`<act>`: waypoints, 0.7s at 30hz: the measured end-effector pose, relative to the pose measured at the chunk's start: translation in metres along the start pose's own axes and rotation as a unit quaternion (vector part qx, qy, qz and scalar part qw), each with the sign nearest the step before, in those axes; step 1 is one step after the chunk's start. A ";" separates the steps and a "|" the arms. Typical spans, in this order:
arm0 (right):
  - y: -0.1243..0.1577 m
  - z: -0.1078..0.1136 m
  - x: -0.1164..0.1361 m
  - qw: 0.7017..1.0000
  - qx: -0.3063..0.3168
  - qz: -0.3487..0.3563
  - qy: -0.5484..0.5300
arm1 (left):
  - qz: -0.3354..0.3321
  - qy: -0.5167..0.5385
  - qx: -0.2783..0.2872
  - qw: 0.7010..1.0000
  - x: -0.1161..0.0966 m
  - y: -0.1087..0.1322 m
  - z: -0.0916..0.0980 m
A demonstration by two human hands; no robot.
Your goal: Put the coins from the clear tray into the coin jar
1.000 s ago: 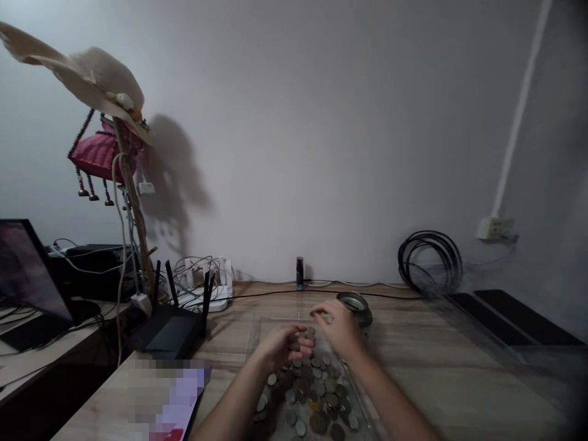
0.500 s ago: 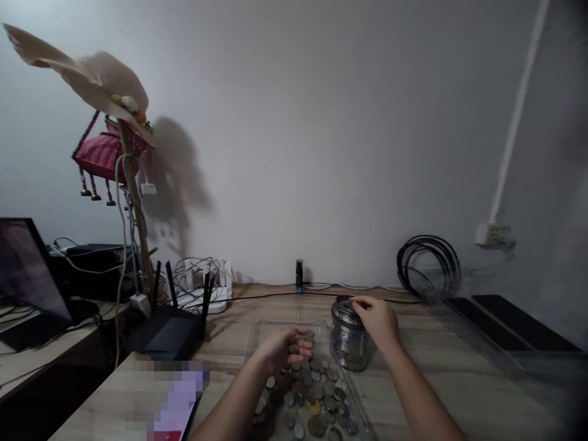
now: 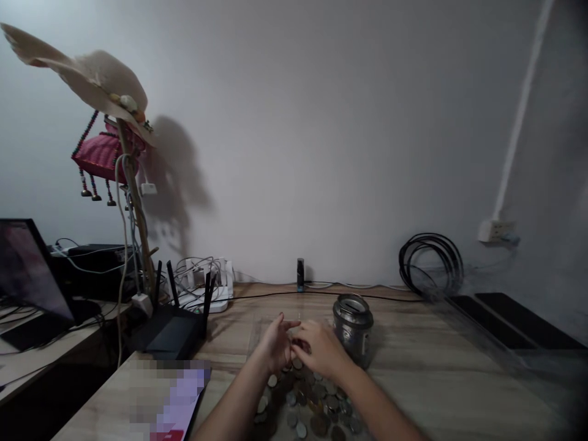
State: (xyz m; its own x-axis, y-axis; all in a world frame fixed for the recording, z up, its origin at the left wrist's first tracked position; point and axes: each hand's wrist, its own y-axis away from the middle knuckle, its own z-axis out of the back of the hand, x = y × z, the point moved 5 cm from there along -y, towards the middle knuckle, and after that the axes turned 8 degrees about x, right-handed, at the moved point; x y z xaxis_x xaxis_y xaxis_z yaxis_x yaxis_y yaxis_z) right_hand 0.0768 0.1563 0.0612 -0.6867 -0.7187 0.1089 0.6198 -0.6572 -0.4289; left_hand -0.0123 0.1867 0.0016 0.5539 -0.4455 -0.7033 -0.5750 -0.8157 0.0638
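My left hand (image 3: 275, 348) is palm up and cupped above many loose coins (image 3: 316, 392), its thumb stretched out. Coins lay on its fingers a moment ago; the right hand now hides most of that spot. My right hand (image 3: 319, 348) meets it from the right, thumb and fingers pinched together at the left fingers. Whatever is in that pinch is too small to make out. Just behind the right hand stands a dark metallic round jar (image 3: 353, 327), upright, with a slot in its lid. The coins lie in a shallow clear plastic tray (image 3: 253, 337).
A black router (image 3: 172, 334) with raised antennas stands on the left, beside white devices and tangled cables (image 3: 206, 285). At the wall are a small dark bottle (image 3: 300, 274) and a coiled black cable (image 3: 429, 263). A clear-edged case with dark panels (image 3: 528, 321) lies right.
My right hand has left the jar's lid and moved left and down to the fingers of my left hand. The lid's slot now shows. The left hand stays nearly in place.
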 end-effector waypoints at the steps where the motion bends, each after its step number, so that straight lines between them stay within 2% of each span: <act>1: -0.001 -0.007 0.001 1.000 0.022 -0.003 -0.006 | 0.002 -0.001 -0.005 1.000 0.000 -0.001 0.002; 4: -0.002 -0.016 -0.001 0.998 0.055 -0.020 -0.001 | 0.013 -0.006 -0.004 1.000 0.002 -0.002 0.003; 6: -0.003 -0.012 -0.006 0.998 0.049 -0.035 0.018 | 0.016 -0.009 0.009 1.000 0.003 -0.001 0.001; 8: -0.002 0.004 -0.013 0.998 -0.006 -0.050 0.039 | 0.015 -0.026 0.023 0.999 0.003 0.000 -0.003; 10: 0.003 0.026 -0.024 0.992 -0.095 -0.062 0.053 | 0.010 -0.053 0.025 0.998 0.003 0.001 -0.004; 12: 0.011 0.049 -0.041 0.976 -0.182 -0.095 0.072 | 0.006 -0.083 0.012 0.996 0.004 0.001 -0.002; 14: 0.020 0.066 -0.063 0.956 -0.233 -0.151 0.096 | 0.001 -0.109 -0.012 0.994 0.004 0.000 0.003; 17: 0.029 0.075 -0.095 0.939 -0.242 -0.219 0.105 | 0.000 -0.144 -0.037 0.989 0.004 -0.001 0.006; 21: 0.033 0.069 -0.124 0.939 -0.227 -0.245 0.081 | -0.004 -0.180 -0.042 0.983 0.003 0.001 0.002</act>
State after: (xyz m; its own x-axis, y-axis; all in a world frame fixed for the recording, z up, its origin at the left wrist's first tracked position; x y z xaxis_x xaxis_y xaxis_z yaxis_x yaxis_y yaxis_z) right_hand 0.2089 0.2081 0.0952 -0.9184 -0.2883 0.2709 0.0144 -0.7088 -0.7053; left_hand -0.0129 0.1851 -0.0020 0.3008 -0.2924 -0.9078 -0.5107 -0.8532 0.1056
